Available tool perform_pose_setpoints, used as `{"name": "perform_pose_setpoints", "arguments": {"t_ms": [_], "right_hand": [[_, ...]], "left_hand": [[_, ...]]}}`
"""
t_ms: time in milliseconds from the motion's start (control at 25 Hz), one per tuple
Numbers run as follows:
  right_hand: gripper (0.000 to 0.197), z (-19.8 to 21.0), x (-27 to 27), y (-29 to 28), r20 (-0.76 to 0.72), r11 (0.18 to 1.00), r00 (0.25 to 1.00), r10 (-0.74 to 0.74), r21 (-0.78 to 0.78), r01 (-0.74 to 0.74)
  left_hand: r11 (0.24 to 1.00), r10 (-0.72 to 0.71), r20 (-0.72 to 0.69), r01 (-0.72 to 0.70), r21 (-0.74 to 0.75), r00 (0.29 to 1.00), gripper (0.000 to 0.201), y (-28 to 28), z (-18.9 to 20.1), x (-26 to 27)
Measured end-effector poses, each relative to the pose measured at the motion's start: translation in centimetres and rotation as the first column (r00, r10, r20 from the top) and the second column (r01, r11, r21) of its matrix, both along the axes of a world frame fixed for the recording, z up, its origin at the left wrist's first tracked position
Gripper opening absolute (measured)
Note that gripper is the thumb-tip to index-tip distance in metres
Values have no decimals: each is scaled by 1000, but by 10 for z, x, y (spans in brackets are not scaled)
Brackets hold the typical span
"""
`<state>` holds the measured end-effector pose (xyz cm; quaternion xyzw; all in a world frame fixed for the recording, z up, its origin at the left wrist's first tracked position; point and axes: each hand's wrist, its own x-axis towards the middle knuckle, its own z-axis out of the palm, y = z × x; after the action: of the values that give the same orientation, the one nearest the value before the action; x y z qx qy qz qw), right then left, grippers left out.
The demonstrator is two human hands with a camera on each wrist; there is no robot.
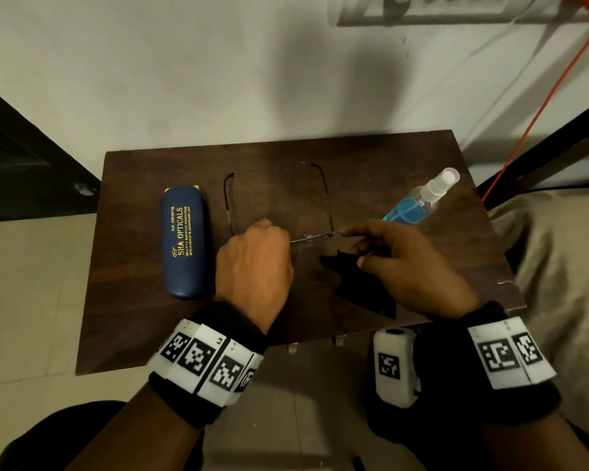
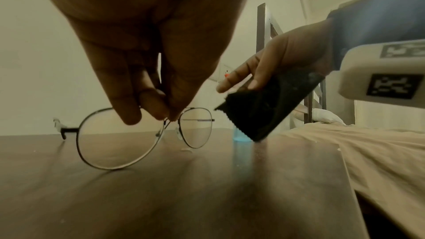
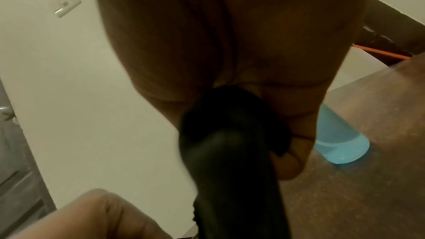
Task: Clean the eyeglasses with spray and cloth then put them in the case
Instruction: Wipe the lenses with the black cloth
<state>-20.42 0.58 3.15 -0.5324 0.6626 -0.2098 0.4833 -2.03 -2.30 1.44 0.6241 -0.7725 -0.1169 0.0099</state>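
Observation:
Thin-rimmed eyeglasses [image 1: 315, 235] [image 2: 119, 139] stand on the brown table [image 1: 136, 328], temples unfolded and pointing away from me. My left hand [image 1: 255, 256] [image 2: 161, 112] pinches the frame at the bridge. Just to the right, my right hand [image 1: 398, 253] [image 2: 250, 79] holds a black cloth [image 1: 357, 283] [image 2: 264, 112] [image 3: 230, 152], which hangs down to the tabletop. A shut blue case [image 1: 186, 241] with yellow lettering lies left of the glasses. A clear spray bottle [image 1: 419, 202] [image 3: 338, 144] of blue liquid lies on its side at the back right.
The table [image 2: 207, 197] is small and stands against a white wall [image 1: 218, 79]. A bed with beige sheets [image 1: 565, 266] [image 2: 379, 152] borders its right edge. An orange cord [image 1: 538, 120] hangs at the right. A power strip [image 1: 456, 8] is on the wall above.

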Motion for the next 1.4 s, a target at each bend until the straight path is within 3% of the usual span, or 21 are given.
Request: {"name": "perform_pose_setpoints", "arguments": {"t_ms": [240, 320, 360, 400, 440, 480, 520, 560, 680, 840, 960, 1160, 1280, 1400], "right_hand": [[45, -3, 1, -5, 257, 983, 966, 16, -178, 32], [45, -5, 0, -7, 307, 981, 952, 17, -189, 43], [45, -6, 0, -8, 329, 981, 944, 20, -189, 45], [44, -7, 0, -8, 352, 981, 935, 26, -187, 43], [43, -7, 1, -9, 377, 981, 926, 34, -188, 40], [42, -7, 2, -9, 403, 981, 914, 42, -191, 39], [40, -6, 3, -9, 428, 980, 902, 52, -197, 37], [39, -6, 4, -9, 451, 978, 891, 59, -205, 39], [38, -2, 3, -5, 467, 975, 882, 57, -217, 52], [45, 1, -5, 4, 315, 992, 949, 13, -123, 27], [40, 5, -18, 16, 262, 1000, 965, -21, 16, 17], [11, 15, -49, 30, 354, 965, 902, -247, 2, 264], [22, 18, -69, 42, 422, 918, 822, -383, 75, 389], [28, 10, -97, 49, 320, 876, 831, -455, -7, 483]], "left_hand": [[999, -33, -8, 33, 4, 999, 15, -1, 0, 1], [995, -56, -198, 38, -97, 978, 16, -2, 2, 6], [991, -49, -391, -2, -130, 919, 19, -2, 4, 8], [995, 5, -624, -68, -78, 781, 23, -2, 7, 8], [993, 111, -810, -102, 64, 576, 27, -3, 10, 8], [967, 251, -889, -64, 246, 383, 30, -2, 14, 6], [919, 375, -887, 21, 395, 271, 32, 0, 15, 4], [870, 445, -860, 106, 481, 251, 35, 1, 14, 3], [834, 421, -844, 224, 504, 332, 28, 6, 6, 2], [854, 406, -850, 191, 483, 334, 20, 9, 4, 1], [858, 436, -854, 156, 489, 284, 21, 12, 12, -4], [804, 530, -822, 183, 566, 209, 36, 28, 20, -31], [773, 573, -795, 191, 605, 201, 40, 37, 21, -63], [771, 578, -782, 158, 617, 232, 39, 38, 18, -97]]}}
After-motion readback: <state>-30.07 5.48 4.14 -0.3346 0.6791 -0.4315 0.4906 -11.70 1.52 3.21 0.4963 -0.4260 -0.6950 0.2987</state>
